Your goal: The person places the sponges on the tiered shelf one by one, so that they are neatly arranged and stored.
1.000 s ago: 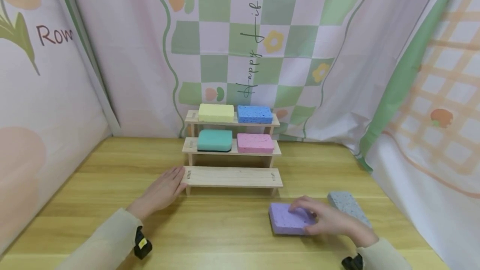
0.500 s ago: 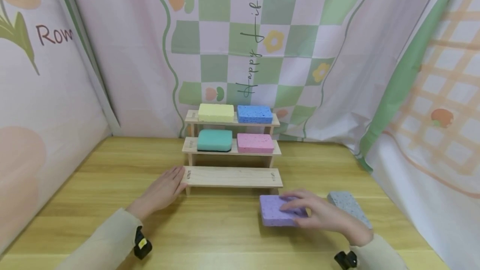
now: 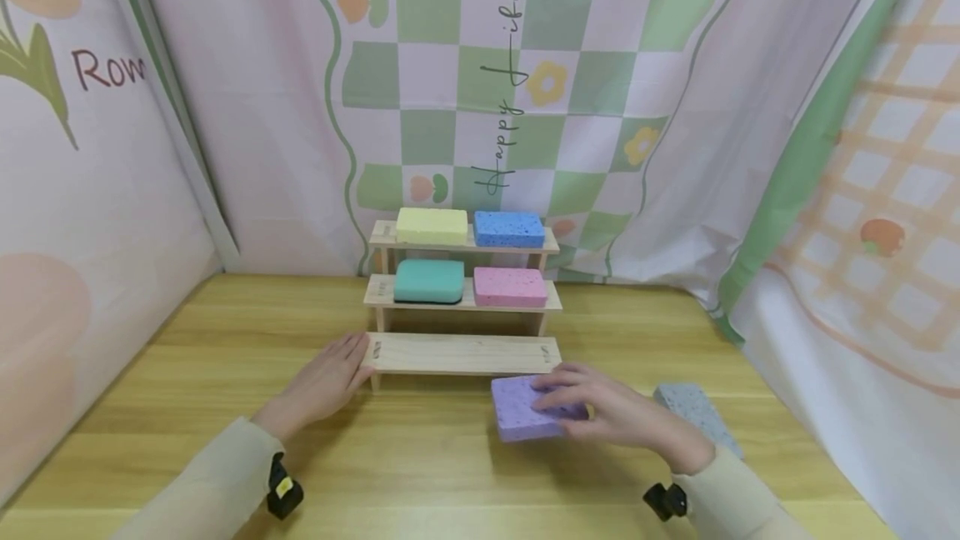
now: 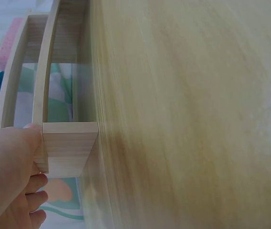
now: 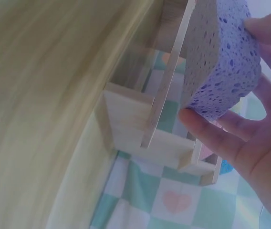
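Note:
My right hand (image 3: 607,408) grips a purple sponge (image 3: 521,408), thumb on one side and fingers on the other. The sponge hangs slightly tilted above the table, in front of the lowest step of a three-tier wooden rack (image 3: 465,354). In the right wrist view the pores of the purple sponge (image 5: 231,62) show clearly. My left hand (image 3: 322,379) holds the rack's lowest step at its left end; the left wrist view shows thumb and fingers around the board end (image 4: 42,157). The middle step carries a teal sponge (image 3: 429,280) and a pink sponge (image 3: 510,286).
On the top step sit a yellow sponge (image 3: 432,225) and a blue sponge (image 3: 508,228). A grey sponge (image 3: 697,417) lies on the wooden table (image 3: 247,315), right of my right hand. Patterned curtains (image 3: 495,82) enclose the back and sides.
My right hand has carried the purple sponge leftward and toward the rack, up off the table. The left hand, the rack and the other sponges have stayed put.

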`<state>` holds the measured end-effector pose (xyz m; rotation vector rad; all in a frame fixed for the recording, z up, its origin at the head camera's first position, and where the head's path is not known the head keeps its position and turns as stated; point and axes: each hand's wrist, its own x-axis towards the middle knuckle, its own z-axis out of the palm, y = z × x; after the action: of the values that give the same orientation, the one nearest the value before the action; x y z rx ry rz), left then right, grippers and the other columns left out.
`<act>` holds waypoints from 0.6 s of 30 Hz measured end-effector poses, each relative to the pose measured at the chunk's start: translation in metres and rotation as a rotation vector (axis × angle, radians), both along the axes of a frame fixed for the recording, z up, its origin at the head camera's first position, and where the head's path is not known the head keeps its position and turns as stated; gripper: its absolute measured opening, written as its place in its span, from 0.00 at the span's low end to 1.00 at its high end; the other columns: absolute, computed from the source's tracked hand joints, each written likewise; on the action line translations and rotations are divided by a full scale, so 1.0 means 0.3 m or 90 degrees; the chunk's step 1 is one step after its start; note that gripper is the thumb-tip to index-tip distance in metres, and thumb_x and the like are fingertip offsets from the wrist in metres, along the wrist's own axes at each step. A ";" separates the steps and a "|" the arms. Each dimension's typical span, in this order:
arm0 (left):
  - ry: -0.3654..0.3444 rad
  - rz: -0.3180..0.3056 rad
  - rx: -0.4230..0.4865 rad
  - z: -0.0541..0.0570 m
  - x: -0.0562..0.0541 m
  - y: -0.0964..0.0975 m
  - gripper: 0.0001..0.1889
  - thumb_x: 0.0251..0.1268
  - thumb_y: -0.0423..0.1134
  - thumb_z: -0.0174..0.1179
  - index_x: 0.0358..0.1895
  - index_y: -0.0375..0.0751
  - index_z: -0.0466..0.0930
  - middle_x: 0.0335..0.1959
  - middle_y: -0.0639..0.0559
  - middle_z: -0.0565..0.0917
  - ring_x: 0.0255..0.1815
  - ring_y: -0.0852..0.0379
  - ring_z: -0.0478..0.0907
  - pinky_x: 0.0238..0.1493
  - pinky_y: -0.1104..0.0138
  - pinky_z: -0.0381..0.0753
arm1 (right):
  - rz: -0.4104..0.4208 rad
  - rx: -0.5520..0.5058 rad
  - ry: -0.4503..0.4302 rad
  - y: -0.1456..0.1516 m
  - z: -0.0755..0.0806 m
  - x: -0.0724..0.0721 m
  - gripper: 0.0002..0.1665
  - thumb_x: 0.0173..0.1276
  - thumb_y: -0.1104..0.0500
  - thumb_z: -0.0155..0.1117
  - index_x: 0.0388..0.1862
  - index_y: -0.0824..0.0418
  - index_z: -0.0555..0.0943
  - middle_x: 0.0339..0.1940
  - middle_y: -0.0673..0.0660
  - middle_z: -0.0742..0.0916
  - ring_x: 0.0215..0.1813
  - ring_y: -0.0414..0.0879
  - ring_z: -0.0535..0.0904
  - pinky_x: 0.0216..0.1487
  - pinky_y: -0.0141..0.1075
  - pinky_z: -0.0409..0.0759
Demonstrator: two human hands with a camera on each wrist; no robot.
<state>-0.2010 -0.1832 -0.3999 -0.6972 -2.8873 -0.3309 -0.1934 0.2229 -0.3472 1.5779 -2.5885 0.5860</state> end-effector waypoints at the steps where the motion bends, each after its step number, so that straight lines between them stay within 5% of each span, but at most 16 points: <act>1: 0.000 0.000 0.000 0.000 0.000 0.000 0.28 0.73 0.42 0.44 0.64 0.20 0.56 0.64 0.28 0.60 0.65 0.35 0.56 0.64 0.48 0.55 | 0.000 0.002 -0.006 -0.007 0.002 -0.004 0.22 0.55 0.62 0.65 0.52 0.52 0.81 0.58 0.53 0.78 0.59 0.56 0.69 0.53 0.55 0.70; 7: 0.006 -0.003 0.004 -0.003 -0.001 -0.001 0.28 0.73 0.42 0.45 0.64 0.19 0.56 0.64 0.27 0.60 0.65 0.34 0.56 0.64 0.48 0.56 | -0.001 -0.002 -0.004 -0.053 0.011 -0.026 0.21 0.58 0.60 0.63 0.52 0.51 0.81 0.59 0.52 0.77 0.61 0.56 0.67 0.57 0.56 0.67; 18: 0.000 -0.001 0.005 -0.010 -0.006 -0.005 0.29 0.73 0.43 0.43 0.65 0.20 0.55 0.65 0.28 0.59 0.66 0.35 0.55 0.65 0.48 0.54 | 0.080 -0.043 0.075 -0.154 0.005 -0.077 0.19 0.62 0.60 0.61 0.53 0.55 0.80 0.57 0.56 0.78 0.59 0.54 0.69 0.56 0.48 0.71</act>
<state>-0.2027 -0.1847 -0.4029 -0.6973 -2.8850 -0.3414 -0.2165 0.1767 -0.3456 1.7079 -2.3742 0.5637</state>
